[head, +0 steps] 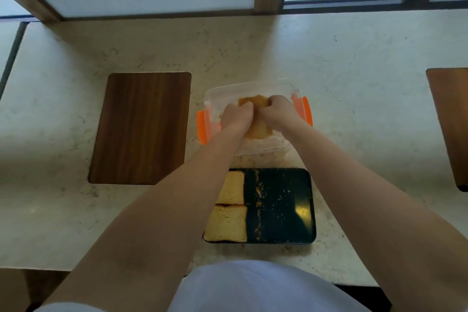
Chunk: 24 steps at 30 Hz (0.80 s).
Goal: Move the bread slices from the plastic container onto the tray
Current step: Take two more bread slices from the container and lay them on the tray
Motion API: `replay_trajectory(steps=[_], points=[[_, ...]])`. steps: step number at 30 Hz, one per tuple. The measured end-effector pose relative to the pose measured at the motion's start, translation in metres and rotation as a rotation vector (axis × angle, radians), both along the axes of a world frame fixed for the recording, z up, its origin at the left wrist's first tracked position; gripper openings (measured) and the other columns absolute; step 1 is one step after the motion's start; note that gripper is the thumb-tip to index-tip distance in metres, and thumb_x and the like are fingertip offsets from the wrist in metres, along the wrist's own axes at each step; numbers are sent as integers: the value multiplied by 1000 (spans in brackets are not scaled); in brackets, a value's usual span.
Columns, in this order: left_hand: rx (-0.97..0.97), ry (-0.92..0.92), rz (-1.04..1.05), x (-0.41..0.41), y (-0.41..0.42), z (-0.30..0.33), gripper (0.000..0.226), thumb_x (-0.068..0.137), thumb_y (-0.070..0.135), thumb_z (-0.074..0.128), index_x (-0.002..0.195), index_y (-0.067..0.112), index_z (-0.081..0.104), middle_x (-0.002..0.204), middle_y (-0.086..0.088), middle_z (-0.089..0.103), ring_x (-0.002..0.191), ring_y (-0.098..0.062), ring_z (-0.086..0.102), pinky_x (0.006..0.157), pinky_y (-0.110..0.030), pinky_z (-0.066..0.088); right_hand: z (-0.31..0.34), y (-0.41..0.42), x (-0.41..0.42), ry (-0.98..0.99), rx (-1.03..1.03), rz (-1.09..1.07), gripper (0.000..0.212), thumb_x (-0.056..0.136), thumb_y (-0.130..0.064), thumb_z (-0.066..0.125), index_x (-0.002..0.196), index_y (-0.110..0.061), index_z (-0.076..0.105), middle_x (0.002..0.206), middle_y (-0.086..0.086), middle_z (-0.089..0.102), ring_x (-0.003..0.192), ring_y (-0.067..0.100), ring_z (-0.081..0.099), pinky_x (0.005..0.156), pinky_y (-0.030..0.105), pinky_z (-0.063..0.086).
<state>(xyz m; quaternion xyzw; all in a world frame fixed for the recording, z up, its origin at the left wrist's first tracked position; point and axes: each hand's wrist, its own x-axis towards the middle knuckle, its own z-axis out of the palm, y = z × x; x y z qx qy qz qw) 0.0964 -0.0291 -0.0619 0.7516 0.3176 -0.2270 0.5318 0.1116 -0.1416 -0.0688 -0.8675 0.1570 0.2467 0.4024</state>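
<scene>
The bread slice (255,119) that is being worked on now is lying inside the plastic container (278,91), and the person is taking it from both ends. The left hand (236,115) is closing its fingers on the left part of the slice, and the right hand (277,110) is closing on the right part near the far edge. Whether the slice is already lifting from the bottom, it is not possible to tell. So the step in hand seems to be the picking up of the next slice, and the task looks to be somewhere in the middle.

The next move is probably asking for a gentle lift over the near wall of the container, then bringing the slice toward the body to the tray (291,210), which is standing just in front of the container on the worktop (354,83). The dark right half of the tray is bare, with only crumbs.

Counting: two slices on the tray (230,208), side by side in the left half; at least one slice in the container, more may be hiding under the hands. One container with two orange clips (203,126), one tray, and two wooden boards (141,129) let into the worktop.
</scene>
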Motion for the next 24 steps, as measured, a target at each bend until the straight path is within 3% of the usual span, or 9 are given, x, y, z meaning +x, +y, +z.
replay_trajectory(steps=[3,7,11,15,20,24], points=[[-85,-33,47,-4,2,8,47,83,35,49,121,11,63,111,-10,68,100,-29,64,93,-48,54,20,1,-9,-123,-42,42,18,86,-19,57,103,-14,62,98,7,67,90,25,65,71,36,57],[-217,-171,3,-19,9,20,31,90,34,52,112,17,66,104,-2,71,99,-24,65,85,-42,55,52,-4,-28,-290,-45,37,35,80,-30,64,112,-16,62,107,3,60,93,21,59,67,25,47],[-247,-308,-86,-43,19,45,42,91,47,57,124,21,63,110,7,69,104,-15,64,91,-40,52,87,-7,-59,-362,152,-60,25,82,-30,66,103,-17,58,100,2,67,91,19,65,77,39,58],[-319,-396,-131,-82,31,66,62,81,54,72,132,25,55,120,4,67,105,-14,67,87,-38,56,110,-14,-100,-298,406,-192,32,88,-33,68,115,-19,59,108,1,67,96,20,66,74,39,59],[-701,-189,-32,-128,47,64,58,87,51,70,132,17,59,122,-8,69,104,-28,69,81,-48,59,94,-28,-153,-13,818,-220,37,93,-36,67,126,-21,63,118,4,71,104,25,71,83,47,62],[-702,-31,0,-161,47,38,46,90,33,71,127,7,61,121,-15,69,108,-34,67,78,-49,60,57,-28,-187,23,612,-253,25,93,-41,67,115,-28,68,108,-6,77,101,18,73,89,41,59]])
